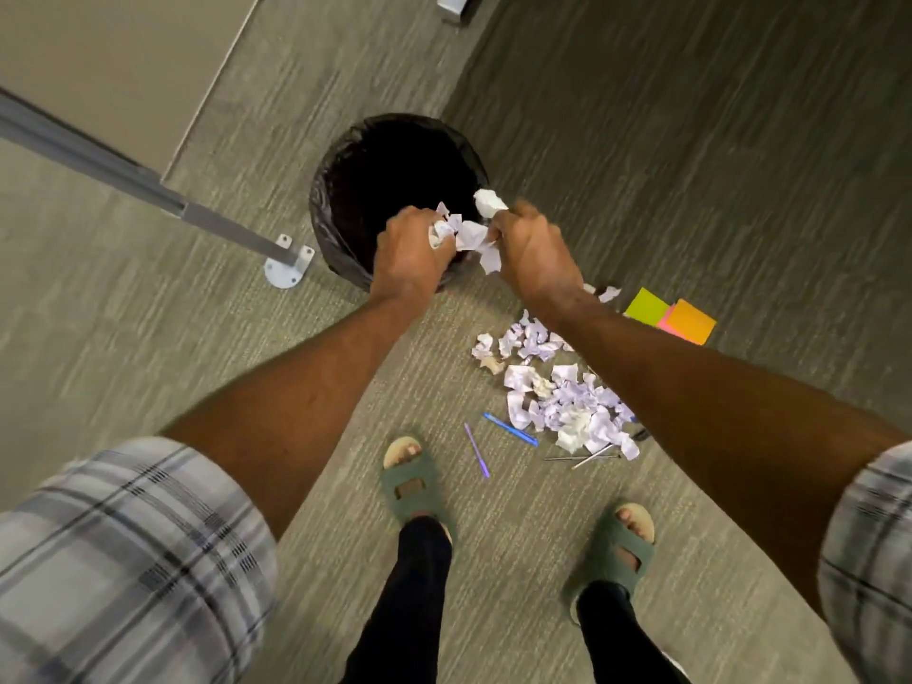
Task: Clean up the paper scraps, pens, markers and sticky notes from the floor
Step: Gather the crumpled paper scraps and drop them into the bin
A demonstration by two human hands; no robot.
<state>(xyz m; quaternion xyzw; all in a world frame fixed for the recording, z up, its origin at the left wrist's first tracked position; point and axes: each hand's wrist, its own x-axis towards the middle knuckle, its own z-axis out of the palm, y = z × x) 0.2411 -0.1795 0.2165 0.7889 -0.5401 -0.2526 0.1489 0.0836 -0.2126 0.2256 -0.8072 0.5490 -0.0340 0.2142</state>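
Both hands are gripping crumpled paper scraps [469, 234] over the black-lined bin [345, 199]: left hand [409, 256] and right hand [535, 254] are each closing around a bunch. More scraps [567, 402] are lying on the carpet floor [691, 140], beside a blue pen [511, 430], purple pen [476, 450] and sticky notes [671, 315]

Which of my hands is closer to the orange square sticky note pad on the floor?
Right. Your right hand holds scraps over the bin, up-left of the orange square sticky note pad; your left hand is farther left.
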